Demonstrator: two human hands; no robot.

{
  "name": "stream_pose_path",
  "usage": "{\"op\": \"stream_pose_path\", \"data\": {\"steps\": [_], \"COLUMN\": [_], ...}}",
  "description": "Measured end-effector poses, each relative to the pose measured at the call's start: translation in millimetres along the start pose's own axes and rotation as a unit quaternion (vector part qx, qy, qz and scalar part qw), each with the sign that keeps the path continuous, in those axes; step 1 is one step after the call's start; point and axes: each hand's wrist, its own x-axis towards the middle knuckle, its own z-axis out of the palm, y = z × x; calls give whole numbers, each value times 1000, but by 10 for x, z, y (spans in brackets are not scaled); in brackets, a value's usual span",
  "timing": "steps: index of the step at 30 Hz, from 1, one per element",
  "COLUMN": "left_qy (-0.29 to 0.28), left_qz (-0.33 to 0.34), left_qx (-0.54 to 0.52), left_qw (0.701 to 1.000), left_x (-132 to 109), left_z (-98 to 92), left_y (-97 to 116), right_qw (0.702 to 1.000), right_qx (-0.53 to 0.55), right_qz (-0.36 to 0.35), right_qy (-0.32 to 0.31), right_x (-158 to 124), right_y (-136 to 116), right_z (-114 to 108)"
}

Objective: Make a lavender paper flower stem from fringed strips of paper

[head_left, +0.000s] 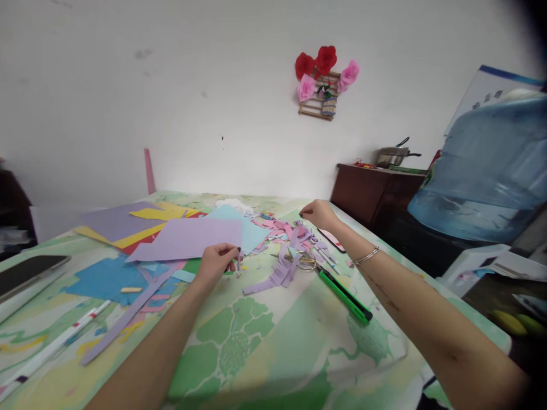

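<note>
My left hand [217,262] is closed in a pinch beside the front right corner of a light purple paper sheet [192,236]. From its fingertips hangs a small, narrow purple paper strip [239,266]. Farther right, my right hand [319,215] is raised over the far side of a heap of pink and purple paper scraps [294,233]. Its thumb and fingers are pressed together; whatever they may hold is too small to make out. Fringed purple paper [277,276] lies between the hands, near the scissors [306,261] and a green utility knife [345,296].
Coloured sheets, including a blue piece [102,279] and a light blue sheet [253,232], cover the table's left and back. A long purple strip [128,319], white sticks [55,347] and a dark phone [32,276] lie left. A large water bottle [487,171] stands right.
</note>
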Motion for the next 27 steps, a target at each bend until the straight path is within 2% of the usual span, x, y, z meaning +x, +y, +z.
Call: {"op": "stream_pose_path", "data": {"steps": [7,12,14,16,19,21,24,27], "left_qy": [-12,-23,-30,-29,2,18,21,18], "left_qz": [-27,-54,-55,-55,-55,-58,-64,-67], "left_qx": [-29,-84,-105,-134,-202,-252,-306,-325], "left_qw": [999,995,992,989,978,966,950,943], "left_x": [8,7,18,30,39,39,35,27], "left_z": [-7,2,4,1,-23,-48,-80,-86], "left_y": [-2,-3,-23,-37,-25,2,45,71], "right_qw": [999,998,999,990,947,929,933,962], "right_qx": [-32,-28,-5,44,80,74,52,28], "right_qz": [37,51,15,-78,-221,-266,-264,-189], "right_qy": [-24,-18,-43,-112,-219,-247,-240,-196], "right_x": [-95,-220,-300,-394,-527,-590,-632,-612], "right_y": [252,218,114,-17,-203,-294,-374,-396], "right_z": [82,151,188,246,376,479,616,703]}}
